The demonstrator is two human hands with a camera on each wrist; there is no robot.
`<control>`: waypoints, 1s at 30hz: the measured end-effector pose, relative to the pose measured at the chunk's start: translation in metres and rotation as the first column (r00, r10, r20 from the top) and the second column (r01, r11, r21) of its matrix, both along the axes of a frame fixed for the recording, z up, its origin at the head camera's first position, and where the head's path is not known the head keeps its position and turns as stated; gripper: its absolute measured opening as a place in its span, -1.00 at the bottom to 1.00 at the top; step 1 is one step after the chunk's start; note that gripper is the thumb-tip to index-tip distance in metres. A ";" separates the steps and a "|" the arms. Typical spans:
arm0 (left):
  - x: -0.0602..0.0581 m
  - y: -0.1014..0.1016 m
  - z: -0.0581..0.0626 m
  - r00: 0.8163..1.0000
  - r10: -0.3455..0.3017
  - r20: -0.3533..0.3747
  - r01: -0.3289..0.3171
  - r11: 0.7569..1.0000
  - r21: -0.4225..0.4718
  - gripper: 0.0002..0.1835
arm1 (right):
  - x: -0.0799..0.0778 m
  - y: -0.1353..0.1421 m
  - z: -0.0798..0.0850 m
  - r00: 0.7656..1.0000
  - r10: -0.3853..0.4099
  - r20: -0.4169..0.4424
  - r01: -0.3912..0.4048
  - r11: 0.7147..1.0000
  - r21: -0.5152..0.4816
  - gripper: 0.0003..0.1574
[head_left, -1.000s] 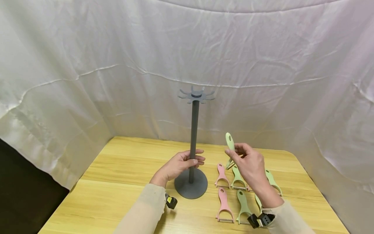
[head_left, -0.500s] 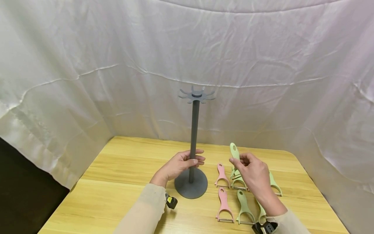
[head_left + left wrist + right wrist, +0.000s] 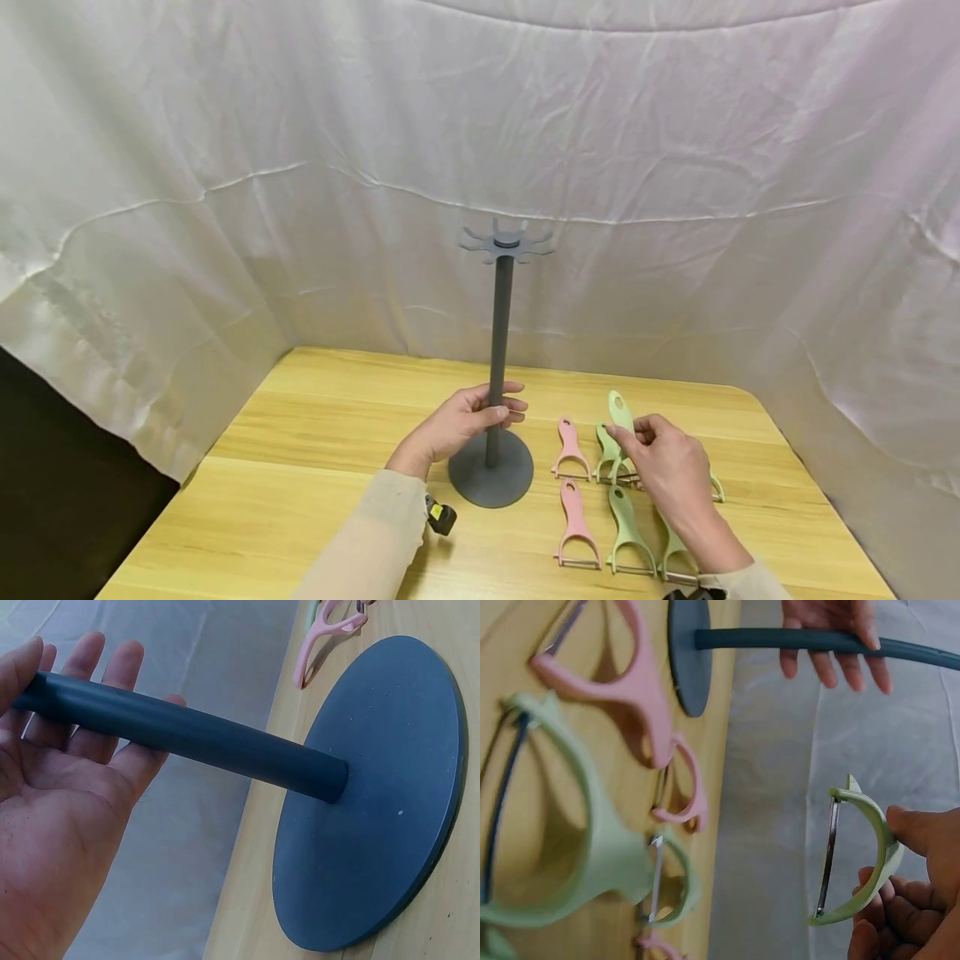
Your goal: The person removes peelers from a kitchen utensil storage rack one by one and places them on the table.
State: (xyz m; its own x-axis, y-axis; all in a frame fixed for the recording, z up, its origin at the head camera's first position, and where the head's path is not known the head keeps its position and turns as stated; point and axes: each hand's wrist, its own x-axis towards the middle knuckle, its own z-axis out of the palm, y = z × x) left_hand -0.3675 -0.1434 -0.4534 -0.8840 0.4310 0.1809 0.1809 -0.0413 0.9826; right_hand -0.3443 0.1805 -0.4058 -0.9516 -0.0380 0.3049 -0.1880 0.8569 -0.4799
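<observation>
A dark grey stand with a round base (image 3: 491,479) rises upright on the table, topped by a ring of flat prongs (image 3: 507,243). Its pole (image 3: 180,727) lies between the thumb and fingers of my left hand (image 3: 461,422), low down near the base. My right hand (image 3: 667,458) pinches a light green peeler (image 3: 619,410) between thumb and fingers, its handle end pointing up. In the right wrist view the held peeler (image 3: 885,847) shows its curved frame and metal blade, clear of the table. Pink and green peelers (image 3: 572,517) lie right of the base.
A front-row green peeler (image 3: 625,521) and another green peeler (image 3: 675,550) lie close below my right hand, alongside a back-row pink peeler (image 3: 568,442). My right hand partly hides others. The wooden table (image 3: 300,475) ends at a pale curtain (image 3: 375,275) behind.
My right hand has moved down and to the right with the green peeler, now low over the back row. The left hand stays on the pole.
</observation>
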 end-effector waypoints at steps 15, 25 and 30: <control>-0.001 0.000 0.000 1.000 0.000 -0.018 0.000 1.000 -0.011 -0.50 | -0.005 0.039 -0.014 0.989 -0.047 0.139 0.032 0.994 0.105 -0.27; -0.002 0.000 0.000 1.000 -0.002 -0.012 0.002 1.000 -0.008 -0.49 | -0.006 0.066 -0.011 0.968 -0.065 0.241 0.021 0.983 0.180 -0.33; -0.002 0.000 0.000 1.000 -0.001 -0.010 0.001 1.000 -0.010 -0.50 | -0.005 0.082 -0.013 0.947 -0.065 0.314 -0.002 0.978 0.207 -0.25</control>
